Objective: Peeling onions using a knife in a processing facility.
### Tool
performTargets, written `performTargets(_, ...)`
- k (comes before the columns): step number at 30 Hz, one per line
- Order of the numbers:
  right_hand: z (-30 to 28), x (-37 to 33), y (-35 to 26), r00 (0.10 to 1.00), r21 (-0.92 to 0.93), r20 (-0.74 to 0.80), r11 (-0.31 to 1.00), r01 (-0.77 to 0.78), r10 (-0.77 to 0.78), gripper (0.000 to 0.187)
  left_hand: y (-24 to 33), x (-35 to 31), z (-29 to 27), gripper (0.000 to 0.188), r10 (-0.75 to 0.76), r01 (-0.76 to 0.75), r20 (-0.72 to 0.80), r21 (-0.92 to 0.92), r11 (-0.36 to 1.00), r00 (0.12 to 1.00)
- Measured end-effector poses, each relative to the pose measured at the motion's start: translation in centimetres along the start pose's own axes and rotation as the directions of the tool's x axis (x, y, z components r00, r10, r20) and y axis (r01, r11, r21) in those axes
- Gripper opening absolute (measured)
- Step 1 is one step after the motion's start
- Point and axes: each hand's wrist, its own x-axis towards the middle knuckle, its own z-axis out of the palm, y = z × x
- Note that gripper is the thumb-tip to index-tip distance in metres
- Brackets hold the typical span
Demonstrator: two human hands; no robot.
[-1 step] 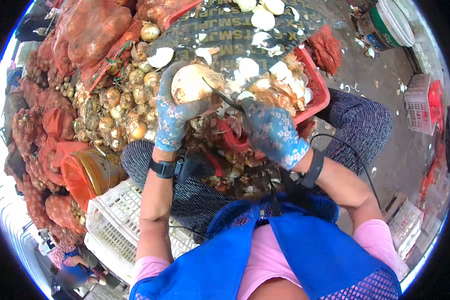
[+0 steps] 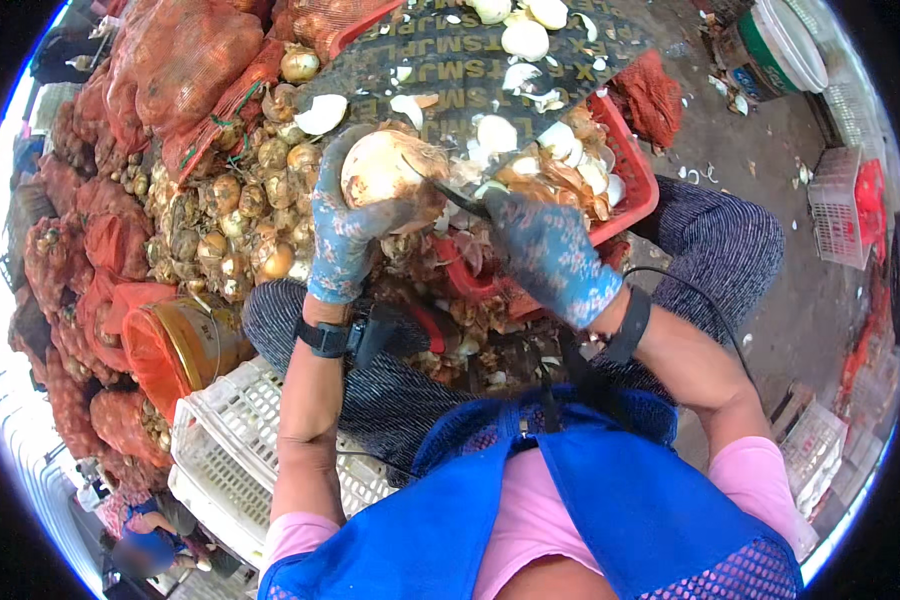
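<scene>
Right hand (image 2: 552, 255) slightly shifted, scrap-littered sheet (image 2: 452, 50) and floor (image 2: 775, 150) beyond

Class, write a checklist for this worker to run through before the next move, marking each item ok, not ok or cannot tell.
1. Left hand, in a blue floral fabric glove, grips the large, round, partly peeled pale onion: ok.
2. Right hand, in a matching glove, holds the thin, dark-bladed knife: ok.
3. Knife clear of left hand: cannot tell; the onion hides part of it.
4. Red plastic crate free of papery brown skins: not ok; skins lie among white pieces.
5. Heap of round, brown-skinned onions near left hand: ok.
</scene>
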Motion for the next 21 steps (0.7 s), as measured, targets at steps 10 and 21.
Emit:
performTargets(10, -1.9, 4.0, 5.8, 0.927, -0.16, 0.029, 0.913, 0.375, -0.375, 0.05, 0.2, -1.9, -0.6, 0.058, -0.278, 0.402, 0.292, -0.699, 0.591, 0.915)
performTargets(21, 5.0, -1.0, 1.1, 0.932, 0.211, -0.352, 0.977, -0.012, 0.088, 0.043, -1.5, -2.2, 1.6, 0.054, -0.412, 0.418, 0.192, -0.701, 0.578, 0.891)
